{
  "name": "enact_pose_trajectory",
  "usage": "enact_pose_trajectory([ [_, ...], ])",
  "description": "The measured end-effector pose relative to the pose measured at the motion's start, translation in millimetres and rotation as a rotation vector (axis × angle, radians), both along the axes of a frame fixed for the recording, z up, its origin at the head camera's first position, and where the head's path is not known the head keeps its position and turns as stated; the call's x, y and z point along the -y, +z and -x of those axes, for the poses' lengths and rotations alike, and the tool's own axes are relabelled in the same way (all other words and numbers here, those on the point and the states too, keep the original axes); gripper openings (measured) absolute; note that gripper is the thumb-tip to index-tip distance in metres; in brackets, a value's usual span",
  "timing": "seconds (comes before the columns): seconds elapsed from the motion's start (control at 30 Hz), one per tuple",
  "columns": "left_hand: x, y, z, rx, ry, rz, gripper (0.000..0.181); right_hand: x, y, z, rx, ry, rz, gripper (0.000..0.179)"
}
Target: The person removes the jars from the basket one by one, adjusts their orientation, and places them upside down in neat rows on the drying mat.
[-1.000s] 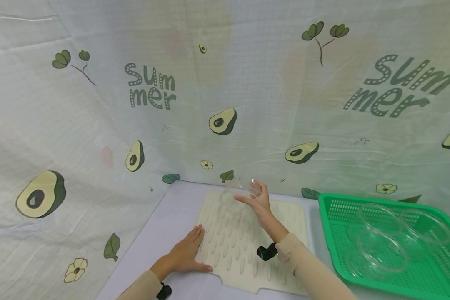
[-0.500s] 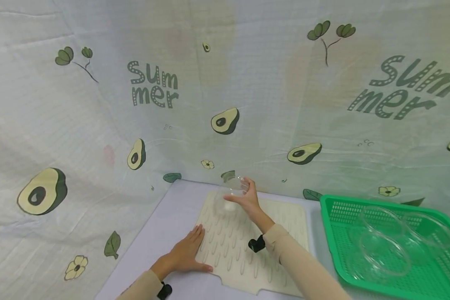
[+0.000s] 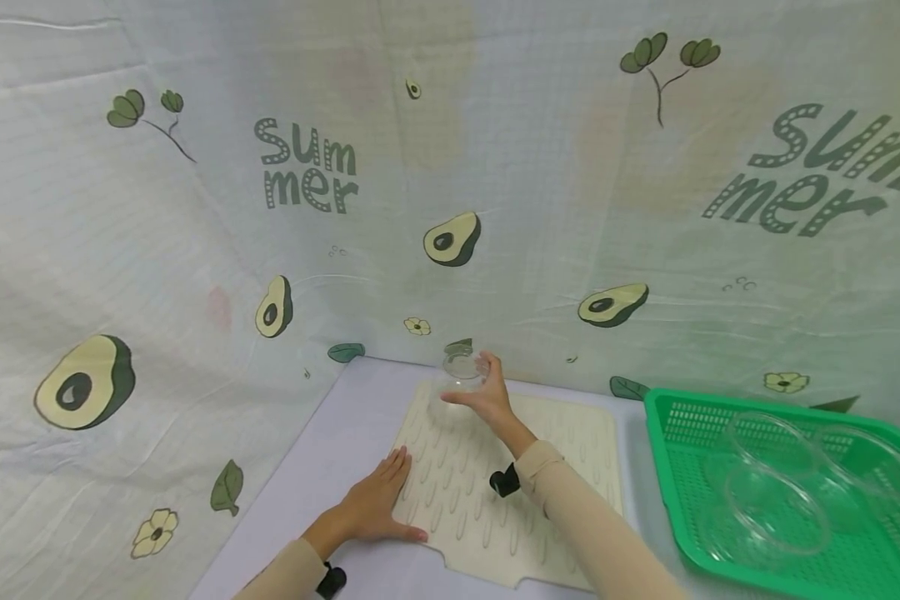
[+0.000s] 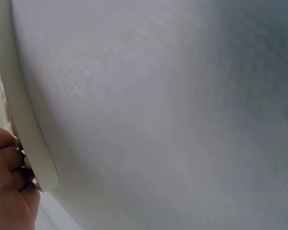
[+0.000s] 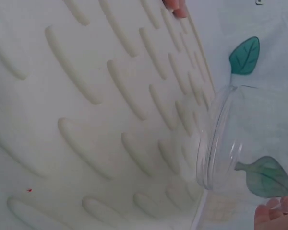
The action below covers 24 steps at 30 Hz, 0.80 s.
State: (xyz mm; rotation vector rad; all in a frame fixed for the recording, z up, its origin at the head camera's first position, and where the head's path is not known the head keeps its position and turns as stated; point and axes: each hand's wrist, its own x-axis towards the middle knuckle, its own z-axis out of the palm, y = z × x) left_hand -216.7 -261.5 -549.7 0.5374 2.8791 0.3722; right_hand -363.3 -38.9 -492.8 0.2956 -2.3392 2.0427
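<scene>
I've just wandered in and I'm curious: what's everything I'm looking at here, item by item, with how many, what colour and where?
Table: one, pale lilac-white, in front of the person
Printed cloth: count unclear, whitish with avocados, leaves, flowers and "summer", behind and left of the table
Board: one, cream, flat on the table
Basket: one, green, right of the board
Basket bowls: three, clear, inside the basket
Held bowl: one, clear, at the board's far left part
Sleeves: two, beige, on the forearms
Wrist cameras: two, black, one at each wrist
Left hand: one, bare, at the board's left edge
Right hand: one, bare, holding the clear bowl
</scene>
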Motion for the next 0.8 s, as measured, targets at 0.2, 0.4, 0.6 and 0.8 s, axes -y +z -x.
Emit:
enact_pose_trajectory([
  [0.2,0.2,0.0,-0.9,-0.001,0.003,-0.006,0.134,5.4,-5.5,1.4,-0.017,-0.001,-0.075,0.112],
  [0.4,0.6,-1.5,0.6,0.003,-0.001,0.005,0.134,8.7,-11.2,3.1,-0.04,0.007,-0.112,0.112],
  [0.6,0.8,-1.2,2.3,0.002,-0.005,0.004,0.134,13.2,-14.6,4.4,-0.079,0.007,-0.141,0.114],
  [0.8,0.5,-0.6,3.0,0.0,0.004,0.013,0.134,18.3,-13.4,5.6,-0.086,0.014,-0.193,0.116],
])
